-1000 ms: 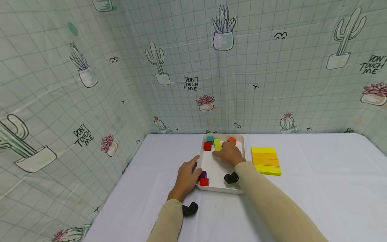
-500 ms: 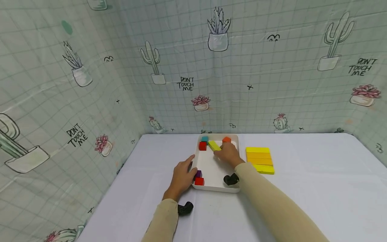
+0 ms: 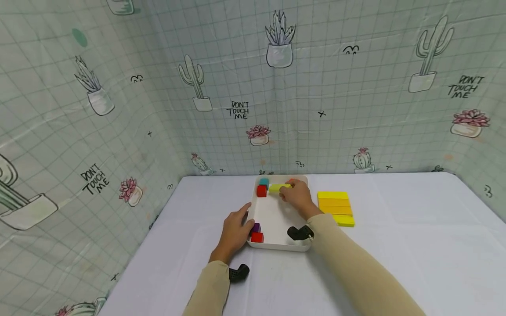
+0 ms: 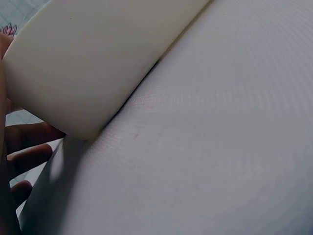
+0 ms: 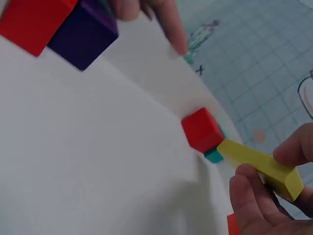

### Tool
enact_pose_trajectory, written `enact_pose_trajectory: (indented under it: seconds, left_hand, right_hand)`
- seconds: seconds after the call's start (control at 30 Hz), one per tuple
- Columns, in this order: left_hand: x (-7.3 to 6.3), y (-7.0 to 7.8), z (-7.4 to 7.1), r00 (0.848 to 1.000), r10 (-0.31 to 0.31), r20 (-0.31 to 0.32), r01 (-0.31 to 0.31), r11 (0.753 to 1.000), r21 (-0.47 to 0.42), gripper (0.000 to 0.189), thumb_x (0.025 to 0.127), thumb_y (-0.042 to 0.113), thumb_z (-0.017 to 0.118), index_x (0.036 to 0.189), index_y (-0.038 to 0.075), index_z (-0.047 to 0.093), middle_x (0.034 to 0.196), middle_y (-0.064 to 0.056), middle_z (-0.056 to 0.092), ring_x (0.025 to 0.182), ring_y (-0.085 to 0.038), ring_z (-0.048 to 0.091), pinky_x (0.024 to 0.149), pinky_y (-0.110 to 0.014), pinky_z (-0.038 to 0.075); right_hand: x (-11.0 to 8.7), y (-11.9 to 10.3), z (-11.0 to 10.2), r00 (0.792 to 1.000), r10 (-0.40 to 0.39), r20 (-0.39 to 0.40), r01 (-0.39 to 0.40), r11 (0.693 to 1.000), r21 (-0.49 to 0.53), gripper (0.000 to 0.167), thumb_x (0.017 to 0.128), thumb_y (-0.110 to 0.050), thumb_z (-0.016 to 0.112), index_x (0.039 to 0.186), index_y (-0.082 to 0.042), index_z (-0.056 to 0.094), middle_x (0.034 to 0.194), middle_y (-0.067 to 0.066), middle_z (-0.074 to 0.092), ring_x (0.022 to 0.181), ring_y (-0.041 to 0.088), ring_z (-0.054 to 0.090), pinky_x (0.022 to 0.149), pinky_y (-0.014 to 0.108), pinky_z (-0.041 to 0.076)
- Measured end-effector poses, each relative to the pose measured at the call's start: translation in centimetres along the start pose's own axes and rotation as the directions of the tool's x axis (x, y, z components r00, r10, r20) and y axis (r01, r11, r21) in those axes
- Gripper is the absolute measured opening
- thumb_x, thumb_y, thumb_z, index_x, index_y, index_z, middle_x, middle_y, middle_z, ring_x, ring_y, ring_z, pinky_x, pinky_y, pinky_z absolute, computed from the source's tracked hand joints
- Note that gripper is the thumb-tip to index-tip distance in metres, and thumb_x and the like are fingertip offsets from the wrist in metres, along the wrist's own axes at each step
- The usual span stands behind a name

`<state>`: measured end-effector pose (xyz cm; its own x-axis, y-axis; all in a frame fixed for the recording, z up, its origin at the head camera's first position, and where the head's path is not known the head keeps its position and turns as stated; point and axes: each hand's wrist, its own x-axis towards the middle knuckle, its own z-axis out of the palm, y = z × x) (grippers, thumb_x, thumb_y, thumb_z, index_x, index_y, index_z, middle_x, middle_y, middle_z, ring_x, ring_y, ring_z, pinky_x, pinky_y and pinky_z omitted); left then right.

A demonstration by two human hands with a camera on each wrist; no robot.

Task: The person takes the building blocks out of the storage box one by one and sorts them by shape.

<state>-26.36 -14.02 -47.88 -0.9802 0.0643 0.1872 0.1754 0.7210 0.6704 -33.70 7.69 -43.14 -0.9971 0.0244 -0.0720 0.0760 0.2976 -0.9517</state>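
Observation:
My right hand (image 3: 298,196) pinches a long yellow block (image 5: 264,164) between thumb and fingers, above the far part of a white tray (image 3: 276,246). In the right wrist view, the block's far end is beside a red cube (image 5: 203,129) and a mostly hidden teal block (image 5: 213,155); whether they touch I cannot tell. My left hand (image 3: 234,230) holds the tray's left wall, thumb at the rim by a purple cube (image 3: 256,228), other fingers outside. A second red cube (image 3: 257,237) sits in the tray's near left corner. An orange block (image 3: 291,181) is partly hidden behind my right hand.
Several yellow and orange bars (image 3: 336,208) lie side by side on the white table (image 3: 403,245), right of the tray. Black wrist devices (image 3: 239,273) sit at both wrists. A patterned cloth (image 3: 316,87) hangs behind and left.
The yellow block has turned from pointing away to lying crosswise, in my right hand's pinch. My left hand stays at the tray's wall. The head view has shifted slightly.

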Motion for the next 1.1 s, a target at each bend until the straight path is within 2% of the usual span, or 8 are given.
enact_pose_trajectory:
  seconds: [0.1, 0.2, 0.4, 0.57, 0.8, 1.0, 1.1]
  left_hand:
    - [-0.1, 0.0, 0.1, 1.000, -0.008, -0.002, 0.008, 1.000, -0.004, 0.055, 0.097, 0.026, 0.055, 0.151, 0.020, 0.047, 0.137, -0.008, 0.059, 0.126, -0.031, 0.050, 0.106, -0.056, 0.041]
    - [-0.2, 0.0, 0.1, 1.000, -0.013, 0.002, 0.013, 1.000, -0.009, 0.055, 0.097, 0.026, 0.055, 0.152, 0.020, 0.047, 0.137, -0.009, 0.059, 0.126, -0.031, 0.050, 0.106, -0.057, 0.041]
    - [-0.2, 0.1, 0.2, 1.000, -0.017, 0.009, 0.017, 1.000, -0.012, 0.055, 0.098, 0.026, 0.055, 0.152, 0.021, 0.046, 0.138, -0.009, 0.059, 0.127, -0.032, 0.049, 0.106, -0.057, 0.040]
    - [-0.2, 0.2, 0.0, 1.000, -0.016, -0.001, 0.016, 1.000, -0.015, 0.055, 0.098, 0.025, 0.056, 0.151, 0.020, 0.047, 0.137, -0.009, 0.060, 0.126, -0.031, 0.050, 0.106, -0.057, 0.041]
    - [-0.2, 0.2, 0.3, 1.000, -0.022, 0.002, 0.022, 1.000, -0.015, 0.055, 0.098, 0.026, 0.056, 0.152, 0.021, 0.046, 0.137, -0.009, 0.059, 0.127, -0.031, 0.049, 0.106, -0.056, 0.040]
    - [-0.3, 0.4, 0.2, 0.999, -0.033, -0.001, 0.033, 0.999, -0.015, 0.056, 0.098, 0.026, 0.057, 0.152, 0.021, 0.046, 0.140, -0.010, 0.057, 0.129, -0.033, 0.048, 0.106, -0.058, 0.040]
    - [-0.3, 0.4, 0.1, 0.999, -0.040, -0.002, 0.040, 0.999, -0.009, 0.056, 0.097, 0.026, 0.057, 0.152, 0.021, 0.046, 0.139, -0.010, 0.058, 0.129, -0.033, 0.048, 0.106, -0.058, 0.040]
  right_hand:
    - [-0.7, -0.4, -0.2, 1.000, -0.012, 0.020, 0.009, 0.989, 0.145, 0.047, 0.096, -0.013, 0.060, 0.139, 0.004, 0.051, 0.117, 0.020, 0.061, 0.100, 0.030, 0.068, 0.085, 0.031, 0.057]
    - [-1.5, -0.6, -0.5, 0.999, -0.037, 0.031, 0.030, 0.979, 0.202, 0.046, 0.098, -0.011, 0.059, 0.140, 0.004, 0.051, 0.120, 0.020, 0.055, 0.104, 0.032, 0.067, 0.083, 0.029, 0.057]
    - [-2.9, -0.7, -1.5, 0.996, -0.071, 0.046, 0.058, 0.966, 0.254, 0.043, 0.099, -0.009, 0.059, 0.139, 0.002, 0.053, 0.123, 0.018, 0.053, 0.109, 0.035, 0.066, 0.084, 0.031, 0.057]
    - [-3.7, -0.6, -2.2, 0.994, -0.060, 0.092, 0.033, 0.961, 0.274, 0.046, 0.098, -0.011, 0.059, 0.142, 0.002, 0.050, 0.125, 0.019, 0.055, 0.115, 0.040, 0.063, 0.091, 0.036, 0.055]
    - [-4.8, -0.2, -3.0, 0.993, -0.036, 0.115, -0.004, 0.942, 0.335, 0.044, 0.097, -0.009, 0.061, 0.139, 0.000, 0.052, 0.123, 0.019, 0.056, 0.116, 0.039, 0.063, 0.098, 0.044, 0.051]
    - [-5.8, 0.0, -3.2, 0.992, -0.063, 0.112, 0.014, 0.921, 0.390, 0.042, 0.099, -0.008, 0.058, 0.139, 0.002, 0.052, 0.122, 0.022, 0.056, 0.116, 0.040, 0.063, 0.097, 0.045, 0.051]
    - [-6.3, 0.0, -3.5, 0.992, -0.047, 0.117, -0.003, 0.917, 0.400, 0.042, 0.099, -0.009, 0.057, 0.139, 0.002, 0.052, 0.123, 0.021, 0.056, 0.112, 0.037, 0.066, 0.096, 0.043, 0.052]
